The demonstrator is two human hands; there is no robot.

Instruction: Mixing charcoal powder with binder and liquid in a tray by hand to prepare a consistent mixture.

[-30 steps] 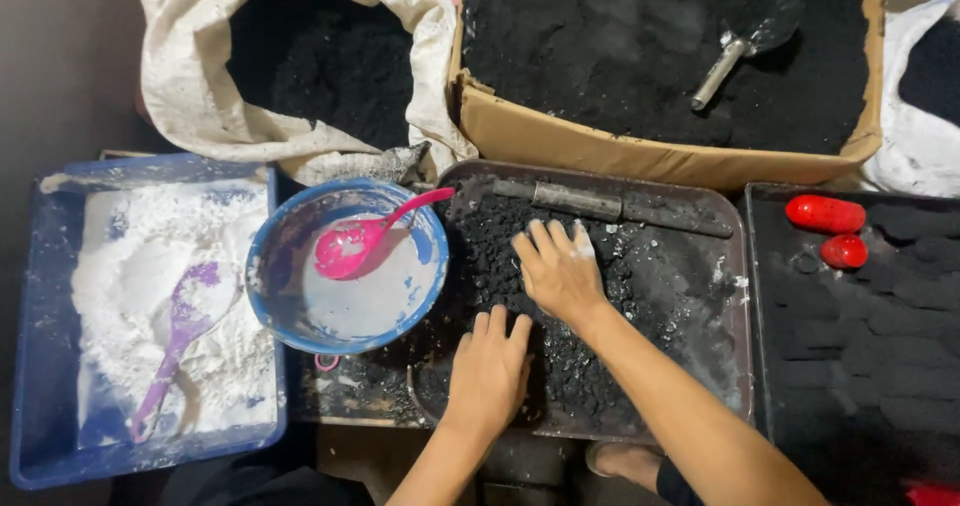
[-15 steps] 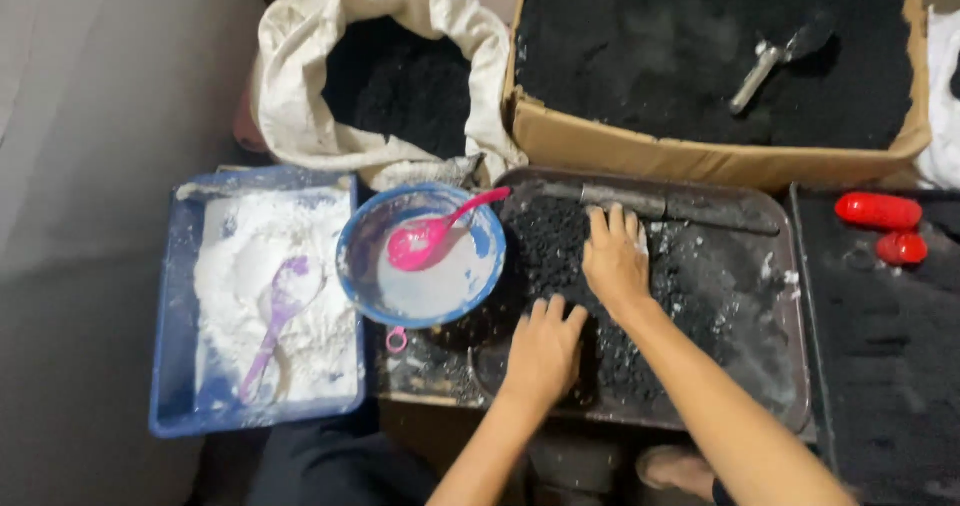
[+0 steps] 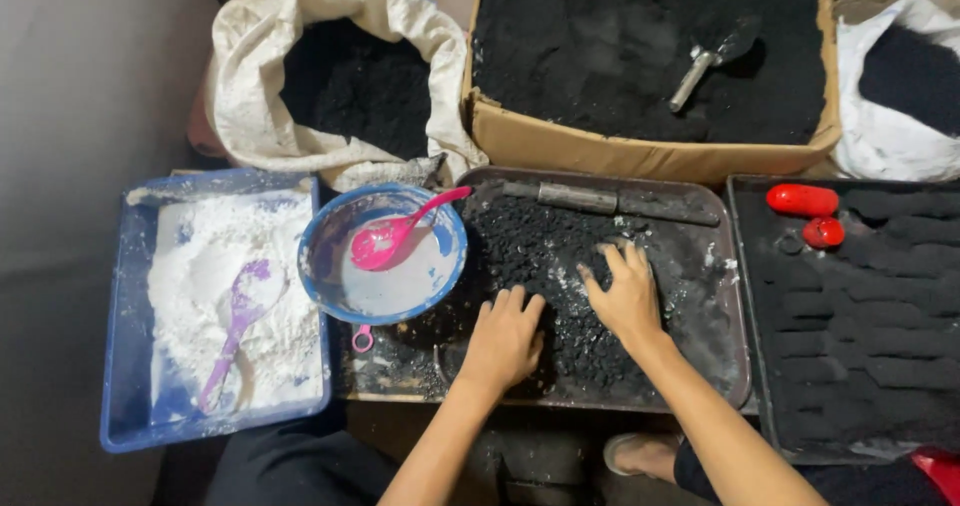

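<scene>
Both palms lie flat, fingers spread: left hand (image 3: 505, 341) near the dark metal tray's (image 3: 725, 366) front rim, right hand (image 3: 626, 296) mid-tray on black crumbly charcoal (image 3: 530, 251); bare tray right.

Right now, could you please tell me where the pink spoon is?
The pink spoon lies in the blue bowl, left of the dark tray and right of the white powder bin.

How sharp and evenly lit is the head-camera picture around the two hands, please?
Head view: both hands, left hand and right hand, are sharp on the black crumbs in the dark tray; light is even overhead; the blue bowl shows mild sheen; edges bow slightly.
</scene>
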